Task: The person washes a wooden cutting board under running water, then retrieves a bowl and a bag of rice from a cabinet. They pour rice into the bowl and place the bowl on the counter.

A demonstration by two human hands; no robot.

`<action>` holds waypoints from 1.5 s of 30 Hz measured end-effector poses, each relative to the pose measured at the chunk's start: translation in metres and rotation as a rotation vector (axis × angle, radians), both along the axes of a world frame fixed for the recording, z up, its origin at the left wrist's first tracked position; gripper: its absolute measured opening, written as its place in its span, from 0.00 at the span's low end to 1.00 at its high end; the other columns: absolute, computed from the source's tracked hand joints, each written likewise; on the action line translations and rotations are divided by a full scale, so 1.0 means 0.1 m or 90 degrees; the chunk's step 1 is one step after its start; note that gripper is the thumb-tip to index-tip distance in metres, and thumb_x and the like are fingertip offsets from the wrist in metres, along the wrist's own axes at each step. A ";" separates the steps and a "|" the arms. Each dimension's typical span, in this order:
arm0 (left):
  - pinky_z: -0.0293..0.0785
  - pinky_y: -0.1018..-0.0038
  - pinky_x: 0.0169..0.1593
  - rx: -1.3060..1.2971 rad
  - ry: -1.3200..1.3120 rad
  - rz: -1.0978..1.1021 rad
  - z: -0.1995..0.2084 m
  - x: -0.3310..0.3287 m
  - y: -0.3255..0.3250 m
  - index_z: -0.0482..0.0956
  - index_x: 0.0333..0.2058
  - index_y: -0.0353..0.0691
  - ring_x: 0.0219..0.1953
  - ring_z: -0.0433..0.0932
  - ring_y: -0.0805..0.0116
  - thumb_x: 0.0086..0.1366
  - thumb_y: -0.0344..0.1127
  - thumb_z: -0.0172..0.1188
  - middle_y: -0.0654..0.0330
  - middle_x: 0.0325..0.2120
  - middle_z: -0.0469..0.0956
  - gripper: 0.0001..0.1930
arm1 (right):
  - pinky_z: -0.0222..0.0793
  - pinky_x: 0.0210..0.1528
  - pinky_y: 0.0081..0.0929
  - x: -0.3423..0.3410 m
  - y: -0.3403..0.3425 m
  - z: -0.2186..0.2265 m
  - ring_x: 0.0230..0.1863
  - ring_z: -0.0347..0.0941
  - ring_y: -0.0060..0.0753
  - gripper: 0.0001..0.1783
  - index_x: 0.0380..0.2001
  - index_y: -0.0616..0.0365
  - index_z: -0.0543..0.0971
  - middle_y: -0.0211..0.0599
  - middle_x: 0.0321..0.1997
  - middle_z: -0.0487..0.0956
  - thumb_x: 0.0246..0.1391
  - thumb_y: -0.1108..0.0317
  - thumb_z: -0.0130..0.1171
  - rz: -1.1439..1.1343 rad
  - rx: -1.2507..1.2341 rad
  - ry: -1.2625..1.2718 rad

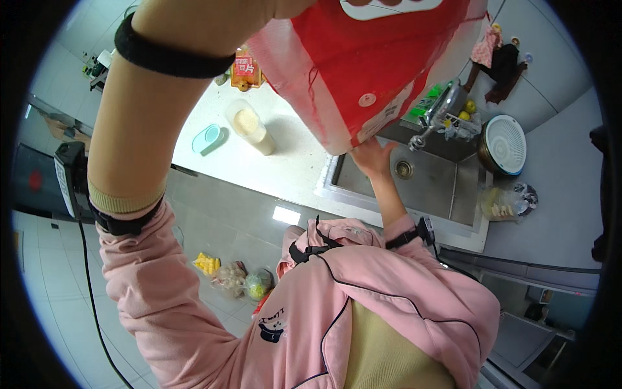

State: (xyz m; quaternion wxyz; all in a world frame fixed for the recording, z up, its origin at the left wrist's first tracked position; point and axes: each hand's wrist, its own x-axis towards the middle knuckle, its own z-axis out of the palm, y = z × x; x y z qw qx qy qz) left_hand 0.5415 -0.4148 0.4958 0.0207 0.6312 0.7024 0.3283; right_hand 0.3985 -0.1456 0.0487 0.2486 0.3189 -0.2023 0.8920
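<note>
A large red bag (363, 71) with clear edges hangs tilted in front of me at the top, above the counter and sink. My left hand (291, 6), cut off by the upper edge, is closed on its top, with fingertips showing at the white handle opening. Against the bag's lower corner is my right hand (372, 157), thumb out to the side and the other fingers partly hidden by the bag. A clear upright container (249, 126) with pale grainy contents stands on the counter, left of the bag. Beside it lies a teal lid (207, 139).
A steel sink (447, 185) with a faucet (437, 113) is on the right. White and dark basins (505, 144) and a clear bag (508, 202) sit past it. An orange packet (246, 70) rests on the white counter (298, 172). Several filled bags (230, 279) lie on the floor.
</note>
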 end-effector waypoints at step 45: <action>0.69 0.70 0.54 -0.197 -0.645 -0.485 -3.73 -2.94 -0.18 0.73 0.45 0.38 0.42 0.74 0.70 0.73 0.39 0.45 0.63 0.35 0.76 0.12 | 0.78 0.38 0.25 3.44 -3.01 1.03 0.37 0.78 0.28 0.18 0.47 0.67 0.76 0.41 0.43 0.80 0.57 0.66 0.62 -1.379 -0.103 -0.620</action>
